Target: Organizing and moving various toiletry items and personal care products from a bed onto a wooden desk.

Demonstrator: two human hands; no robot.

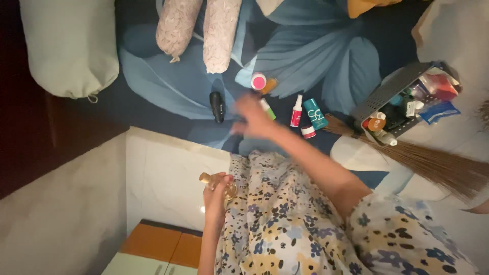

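Over the bed (168,86), right hand (252,118) (blurred, grip unclear) nears toiletries; left hand (218,187) fingers clasp a small golden bottle (216,182) upright.

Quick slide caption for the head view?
Left hand holds a small amber bottle; right hand reaches among toiletries on blue bedsheet.

The person wears a loose, light cotton garment (285,219) printed all over with small flowers in dark blue, mustard yellow and black. Its short sleeve (407,234) ends above the elbow; both forearms are bare.
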